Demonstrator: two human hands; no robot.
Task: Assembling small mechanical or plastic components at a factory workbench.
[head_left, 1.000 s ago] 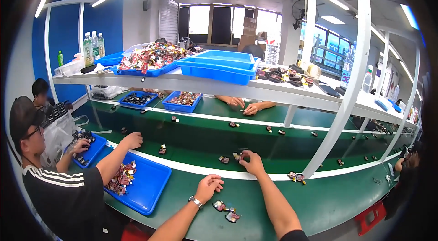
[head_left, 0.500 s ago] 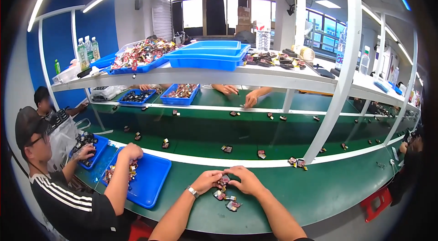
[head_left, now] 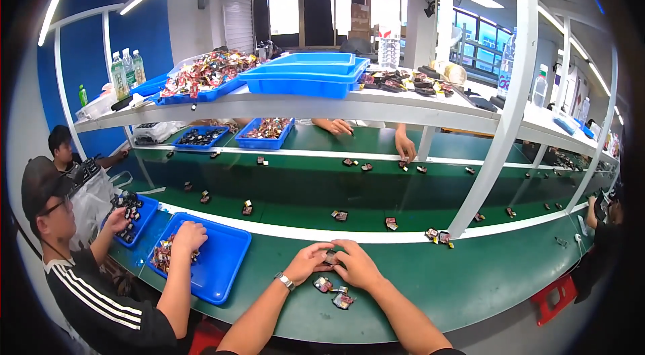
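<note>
A small flat module (head_left: 330,257) is held just above the near table (head_left: 430,281), between the fingertips of the left hand (head_left: 308,261) and the right hand (head_left: 356,264). The grip of both hands is closed on it from opposite sides; much of its surface is hidden by the fingers. By its look, it can be judged light and fairly stiff, with smooth faces that might slip if pinched loosely. Its parts may be fragile, so it is best held by the outer edges, with little pressure put on the faces.

Just below the hands, a loose group of similar modules (head_left: 342,301) is laid on the table, where it could be brushed by a lowered wrist. Beyond the fingers, the table is bordered by a white rail (head_left: 376,237), past which more pieces are spread on a green conveyor belt (head_left: 302,194). To the left, a blue tray (head_left: 225,264) is partly filled with small parts and is reached into by a co-worker's hand (head_left: 190,237). Reach toward the right is partly obstructed by a slanting white post (head_left: 497,126).
</note>
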